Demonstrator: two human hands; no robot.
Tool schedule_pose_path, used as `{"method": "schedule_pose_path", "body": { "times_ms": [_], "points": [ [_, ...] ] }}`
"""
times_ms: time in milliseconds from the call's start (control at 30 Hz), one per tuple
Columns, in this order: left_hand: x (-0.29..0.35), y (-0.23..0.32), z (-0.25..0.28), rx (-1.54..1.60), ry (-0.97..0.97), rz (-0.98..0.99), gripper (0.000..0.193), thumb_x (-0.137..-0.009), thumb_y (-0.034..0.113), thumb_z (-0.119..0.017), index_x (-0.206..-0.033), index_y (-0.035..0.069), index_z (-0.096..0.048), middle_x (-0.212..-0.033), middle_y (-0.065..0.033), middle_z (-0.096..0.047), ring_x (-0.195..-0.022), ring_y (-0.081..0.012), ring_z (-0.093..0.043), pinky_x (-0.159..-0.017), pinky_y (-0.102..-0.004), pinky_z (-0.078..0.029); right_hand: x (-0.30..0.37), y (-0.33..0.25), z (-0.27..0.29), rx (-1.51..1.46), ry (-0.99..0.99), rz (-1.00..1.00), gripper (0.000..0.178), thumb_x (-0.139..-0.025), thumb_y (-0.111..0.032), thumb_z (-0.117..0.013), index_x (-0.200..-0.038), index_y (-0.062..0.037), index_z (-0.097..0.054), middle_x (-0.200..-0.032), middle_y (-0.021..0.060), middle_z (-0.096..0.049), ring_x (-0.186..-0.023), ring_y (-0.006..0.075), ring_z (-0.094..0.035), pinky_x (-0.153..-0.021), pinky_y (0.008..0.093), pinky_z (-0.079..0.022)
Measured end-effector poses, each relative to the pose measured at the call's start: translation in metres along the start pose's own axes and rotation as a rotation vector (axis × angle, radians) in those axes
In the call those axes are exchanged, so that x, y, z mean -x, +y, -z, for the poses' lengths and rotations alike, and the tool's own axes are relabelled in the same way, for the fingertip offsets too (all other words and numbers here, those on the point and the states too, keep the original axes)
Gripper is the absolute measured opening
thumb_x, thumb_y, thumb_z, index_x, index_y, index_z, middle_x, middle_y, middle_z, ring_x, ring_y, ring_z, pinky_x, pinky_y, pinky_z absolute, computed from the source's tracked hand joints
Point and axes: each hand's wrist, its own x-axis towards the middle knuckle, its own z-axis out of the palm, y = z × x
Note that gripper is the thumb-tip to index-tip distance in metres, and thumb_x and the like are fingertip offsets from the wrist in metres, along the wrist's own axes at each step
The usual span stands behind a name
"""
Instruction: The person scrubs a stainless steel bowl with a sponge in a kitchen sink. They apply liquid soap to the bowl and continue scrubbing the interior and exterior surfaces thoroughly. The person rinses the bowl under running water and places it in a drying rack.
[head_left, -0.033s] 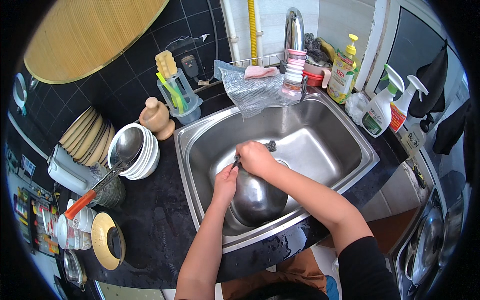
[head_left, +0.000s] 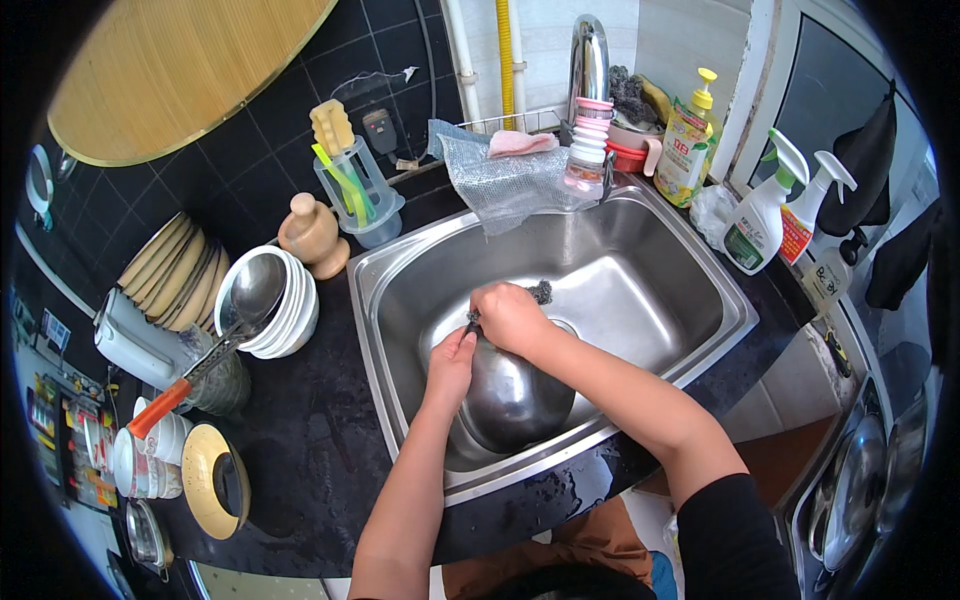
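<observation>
HANDS FULL: A person's bare hands meet over a steel sink (head_left: 660,325), w/ a shiny metal pan (head_left: 510,400) sitting in the sink's near-L part, presumably set low so its walls catch any wet. L hand (head_left: 453,365) is closed, thumb & fingers pinching what looks like a dark pan handle (head_left: 472,322), prob. to keep the round pan from rolling. R hand (head_left: 508,314), bunched into a loose fist, touches the same spot; a grey steel-wool scourer (head_left: 541,292) pokes out past its knuckles & appears gripped, tho the fingers hide most of it. Can't tell if pan's inside or underside faces up. Behind sink: chrome faucet (head_left: 588,50), its pink-and-white extension (head_left: 588,135) hanging fwd, likely so water lands in the basin. Over sink's back rim drapes a silvery sheet (head_left: 505,190) w/ a pink cloth (head_left: 522,145) on top, poss. there to drip-dry. R of sink's back corner: pump bottle (head_left: 683,150) & green-necked spray bottle (head_left: 757,230), evidently kept w/in reach. L of sink, on the black counter (head_left: 320,430): stacked white bowls (head_left: 305,320), a ladle (head_left: 258,285) resting in the top one, orange handle (head_left: 160,407) pointing away from sink; farther L & nearer the person, a yellow bowl (head_left: 203,490).
</observation>
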Motion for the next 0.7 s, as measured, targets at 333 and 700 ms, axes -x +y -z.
{"method": "schedule_pose_path", "body": {
  "times_ms": [333, 700],
  "points": [
    [-0.001, -0.001, 0.002, 0.005, -0.03, -0.031, 0.028, -0.093, 0.017, -0.048, -0.112, -0.002, -0.056, -0.09, -0.0007, -0.061, -0.076, -0.0065, -0.053, -0.071, -0.0204, -0.043, -0.003, -0.003, 0.004, 0.032, -0.061, 0.014, 0.012, -0.065, -0.007, -0.061, -0.076, -0.0042, -0.064, -0.075, 0.0174, -0.064, -0.074, 0.0326, -0.062, -0.071, 0.0404, -0.05],
    [0.001, 0.005, -0.002, -0.028, -0.037, -0.043, 0.028, -0.093, 0.018, -0.047, -0.113, 0.0, -0.056, -0.092, 0.0001, -0.062, -0.078, -0.0061, -0.052, -0.073, -0.0203, -0.042, 0.008, -0.003, 0.01, -0.091, 0.04, 0.006, 0.009, -0.065, -0.007, -0.059, -0.072, -0.0023, -0.062, -0.075, 0.0167, -0.063, -0.076, 0.0337, -0.062, -0.07, 0.0427, -0.049]
  ]
}}
